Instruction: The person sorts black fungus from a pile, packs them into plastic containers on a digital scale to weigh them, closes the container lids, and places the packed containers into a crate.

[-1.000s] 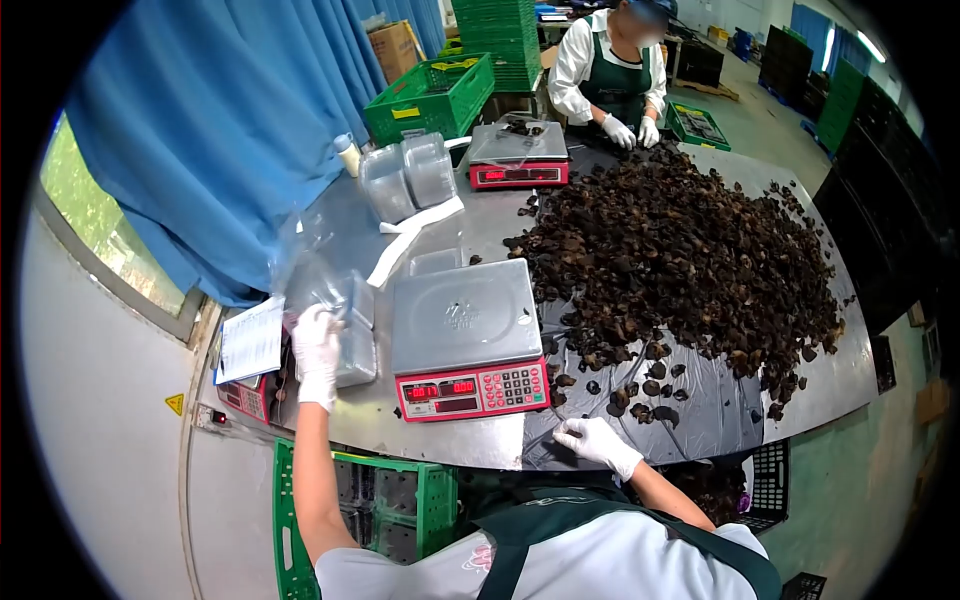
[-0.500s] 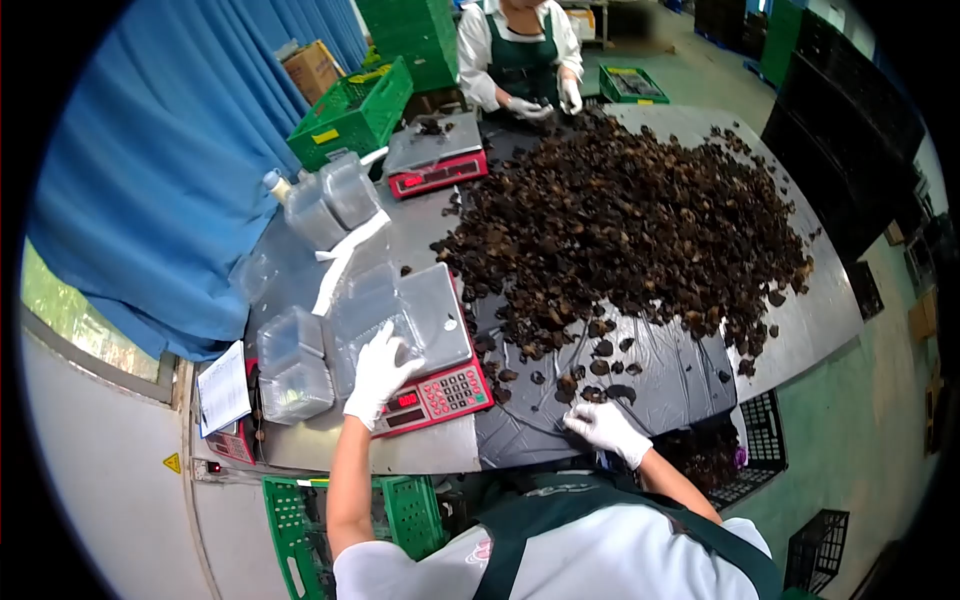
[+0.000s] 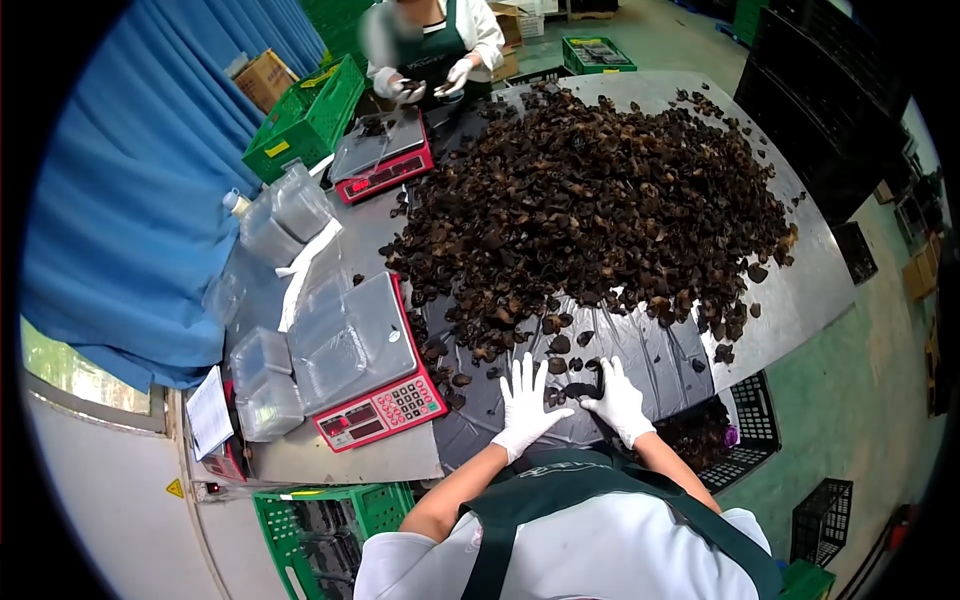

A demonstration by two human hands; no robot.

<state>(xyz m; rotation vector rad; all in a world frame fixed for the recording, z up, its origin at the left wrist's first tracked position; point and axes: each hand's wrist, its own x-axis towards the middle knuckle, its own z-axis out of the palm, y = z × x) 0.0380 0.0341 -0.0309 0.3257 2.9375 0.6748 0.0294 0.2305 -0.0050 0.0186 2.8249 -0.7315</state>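
My left hand [image 3: 528, 412], in a white glove, lies palm down with fingers spread on the black plastic sheet [image 3: 660, 375]. Beside it my gloved right hand [image 3: 620, 402] has its fingers stretched forward and the thumb out to the left. A few dark wood ear mushrooms [image 3: 574, 391] lie between the two hands, close to the right fingers. Ahead of both hands spreads a large heap of wood ear mushrooms [image 3: 590, 200]. To the left a clear plastic container [image 3: 345, 355] sits on a red digital scale [image 3: 382, 412].
Stacked clear containers [image 3: 268, 400] and a clipboard [image 3: 208, 415] are at the left. Across the table a co-worker [image 3: 440, 50] in white gloves handles pieces near a second red scale [image 3: 385, 170]. A black crate [image 3: 755, 430] stands by the table's right front edge, a green crate [image 3: 385, 505] below left.
My left hand has left the clear container on the scale and come down on the sheet near my right hand. The right hand has opened out; the head view has shifted.
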